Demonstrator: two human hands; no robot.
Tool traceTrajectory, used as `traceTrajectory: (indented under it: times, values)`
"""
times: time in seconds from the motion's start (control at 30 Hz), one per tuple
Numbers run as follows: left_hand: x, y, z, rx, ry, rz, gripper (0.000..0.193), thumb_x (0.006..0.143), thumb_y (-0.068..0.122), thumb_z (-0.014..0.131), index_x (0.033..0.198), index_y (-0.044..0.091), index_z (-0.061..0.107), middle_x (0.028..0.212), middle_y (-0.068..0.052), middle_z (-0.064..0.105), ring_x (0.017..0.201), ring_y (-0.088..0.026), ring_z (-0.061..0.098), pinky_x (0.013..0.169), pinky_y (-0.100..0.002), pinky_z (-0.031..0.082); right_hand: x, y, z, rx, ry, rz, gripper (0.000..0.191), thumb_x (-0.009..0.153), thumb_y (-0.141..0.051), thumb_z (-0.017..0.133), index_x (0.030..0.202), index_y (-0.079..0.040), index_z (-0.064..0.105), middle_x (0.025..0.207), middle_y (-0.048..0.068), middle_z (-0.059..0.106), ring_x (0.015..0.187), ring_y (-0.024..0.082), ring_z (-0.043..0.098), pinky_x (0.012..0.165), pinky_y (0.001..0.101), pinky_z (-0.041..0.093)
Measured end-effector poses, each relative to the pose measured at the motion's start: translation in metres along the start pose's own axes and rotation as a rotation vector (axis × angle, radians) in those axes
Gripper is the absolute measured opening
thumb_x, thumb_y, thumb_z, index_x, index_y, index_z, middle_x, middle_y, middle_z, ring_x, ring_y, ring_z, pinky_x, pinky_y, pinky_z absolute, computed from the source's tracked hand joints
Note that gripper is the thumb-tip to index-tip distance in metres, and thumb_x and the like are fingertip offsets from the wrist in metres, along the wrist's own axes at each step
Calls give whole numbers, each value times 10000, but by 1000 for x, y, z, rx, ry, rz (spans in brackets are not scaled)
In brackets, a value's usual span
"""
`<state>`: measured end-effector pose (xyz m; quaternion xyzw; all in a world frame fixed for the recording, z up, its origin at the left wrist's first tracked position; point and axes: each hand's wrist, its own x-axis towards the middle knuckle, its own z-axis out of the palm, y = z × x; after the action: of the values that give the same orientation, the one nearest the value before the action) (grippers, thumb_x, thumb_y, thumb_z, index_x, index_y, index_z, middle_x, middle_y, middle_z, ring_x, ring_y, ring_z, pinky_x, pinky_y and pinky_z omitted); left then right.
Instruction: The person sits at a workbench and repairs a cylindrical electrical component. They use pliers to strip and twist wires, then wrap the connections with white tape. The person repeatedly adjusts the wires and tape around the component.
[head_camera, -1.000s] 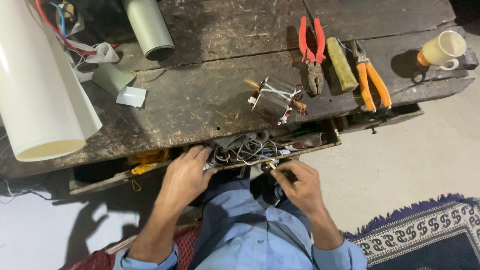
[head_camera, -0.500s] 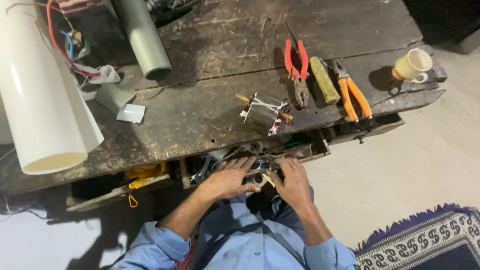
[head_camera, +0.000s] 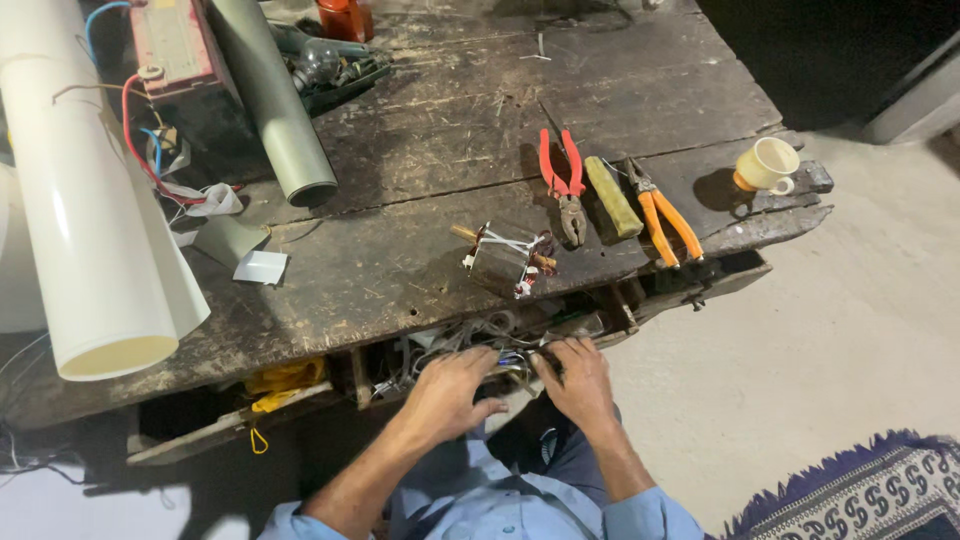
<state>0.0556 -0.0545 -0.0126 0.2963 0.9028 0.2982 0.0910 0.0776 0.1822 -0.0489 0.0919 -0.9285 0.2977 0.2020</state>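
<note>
Both hands in open drawer (head_camera: 590, 322) under bench (head_camera: 400, 250) near edge: left hand (head_camera: 452, 388) flat, fingers spread over wire tangle (head_camera: 470, 345), nothing visibly held; right hand (head_camera: 578, 378) curled beside it, grip unclear; tangle dead ahead, long axis left-right, left hand nearer.

pink rectangular box (head_camera: 172, 42) with pale label | bench's far left corner | wires beside
</note>
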Motion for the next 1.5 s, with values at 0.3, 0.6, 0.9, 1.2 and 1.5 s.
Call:
traceTrajectory:
  times: [0.3,0.6,0.9,1.2,1.5]
  values:
    - [96,20,-151,335,337,541,1083,528,410,960,1427,20,498,1403,-245,580,1330,-430,525,1111,-592,364,-3,-18,9,-139,-60,143,347,786,-392,810,895,-65,772,956,108,689,1056,342,564,822,514,462]
    - [183,54,-162,389,-612,98,1004,454,389,953,1355,117,605,1269,-115,725,1198,-296,678,1018,-443,531,5,-32,-5,396,55,353,172,940,-203,700,985,-41,736,828,79,735,773,183,673,717,346,516]
    - [81,31,-124,724,174,486,781,656,223,806,1388,119,555,1366,-56,599,1290,-250,551,1200,-664,199,14,-43,-31,754,-131,353,206,945,-59,652,1120,26,720,906,42,748,819,100,640,731,260,531]
    - [81,-2,-109,680,429,575,711,798,321,782,1430,114,531,1455,-87,532,1390,-284,469,1249,-631,194,56,-25,-11,370,-9,24,252,839,-10,718,1088,4,747,1034,157,772,939,194,723,816,319,565]
    - [55,32,-142,414,83,442,985,625,418,924,1447,82,500,1335,-136,526,1316,-339,450,1217,-601,241,32,-29,-25,522,-168,273,259,860,-46,718,1117,-14,728,869,125,751,753,170,708,676,293,556]
